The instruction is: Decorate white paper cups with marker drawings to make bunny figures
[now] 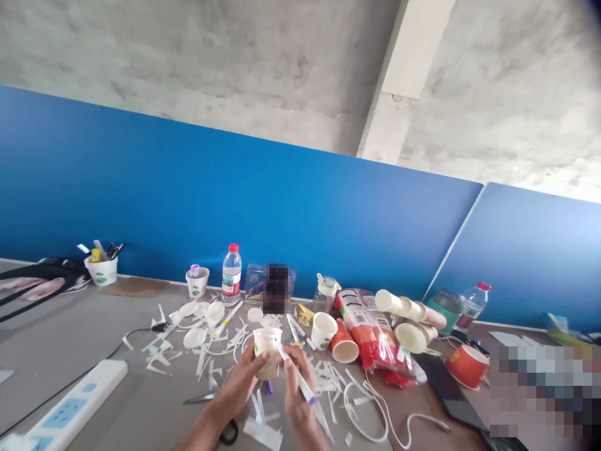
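My left hand [241, 382] is wrapped around a small white paper cup [267, 348] and holds it up above the desk. My right hand [295, 391] grips a white marker pen [297, 376] with a purple end, its upper tip touching the cup's side. Below both hands the desk is littered with white paper strips and cut-out discs [197, 335]. A pair of scissors [206, 398] lies on the desk just left of my left wrist.
A white power strip [75, 407] lies at the near left. Along the blue partition stand a water bottle [231, 274], cups with pens [101, 269], orange paper cups [344, 346], a red sleeve of cups [373, 332], a white cable [375, 419] and a dark phone [446, 391].
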The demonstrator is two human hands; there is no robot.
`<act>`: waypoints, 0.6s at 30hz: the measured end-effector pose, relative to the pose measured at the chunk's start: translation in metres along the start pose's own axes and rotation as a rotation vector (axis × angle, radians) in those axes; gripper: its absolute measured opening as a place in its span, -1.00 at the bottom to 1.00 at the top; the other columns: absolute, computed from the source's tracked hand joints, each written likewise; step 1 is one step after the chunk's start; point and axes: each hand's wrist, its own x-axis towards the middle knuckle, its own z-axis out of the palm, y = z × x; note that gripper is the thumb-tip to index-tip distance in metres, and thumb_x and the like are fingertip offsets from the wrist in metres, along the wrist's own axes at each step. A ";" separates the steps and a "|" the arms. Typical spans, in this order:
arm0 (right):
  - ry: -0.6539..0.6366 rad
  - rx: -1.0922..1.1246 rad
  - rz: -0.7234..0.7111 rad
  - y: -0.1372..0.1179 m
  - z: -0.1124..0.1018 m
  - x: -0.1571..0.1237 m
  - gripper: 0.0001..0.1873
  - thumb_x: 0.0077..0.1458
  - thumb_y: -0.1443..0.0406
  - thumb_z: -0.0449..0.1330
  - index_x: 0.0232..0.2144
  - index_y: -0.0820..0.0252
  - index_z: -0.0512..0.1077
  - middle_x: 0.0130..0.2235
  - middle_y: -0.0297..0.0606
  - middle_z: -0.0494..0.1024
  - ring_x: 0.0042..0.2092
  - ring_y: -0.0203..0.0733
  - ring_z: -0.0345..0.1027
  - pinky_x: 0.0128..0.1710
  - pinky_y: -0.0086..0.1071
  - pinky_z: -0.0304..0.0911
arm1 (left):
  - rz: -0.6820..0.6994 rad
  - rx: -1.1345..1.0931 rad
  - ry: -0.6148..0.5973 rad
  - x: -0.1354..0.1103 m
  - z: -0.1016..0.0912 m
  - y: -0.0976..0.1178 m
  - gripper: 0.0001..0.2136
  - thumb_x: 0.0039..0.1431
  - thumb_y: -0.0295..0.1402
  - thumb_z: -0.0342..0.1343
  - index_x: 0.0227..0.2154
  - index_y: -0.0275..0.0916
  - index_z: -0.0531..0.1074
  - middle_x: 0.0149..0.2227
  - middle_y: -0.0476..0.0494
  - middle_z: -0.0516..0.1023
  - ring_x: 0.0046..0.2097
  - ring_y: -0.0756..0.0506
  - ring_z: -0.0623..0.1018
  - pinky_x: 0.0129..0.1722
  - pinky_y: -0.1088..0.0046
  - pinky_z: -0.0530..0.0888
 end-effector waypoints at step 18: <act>0.029 -0.017 0.006 0.005 0.001 0.002 -0.50 0.38 -0.09 0.14 -0.33 0.13 0.61 -0.40 -0.25 0.64 -0.38 -0.13 0.51 -0.36 -0.30 0.44 | -0.024 -0.060 -0.016 0.002 -0.005 -0.004 -0.40 0.02 0.01 0.48 0.11 -0.07 0.57 -0.04 -0.25 0.74 0.11 -0.36 0.66 0.15 0.11 0.52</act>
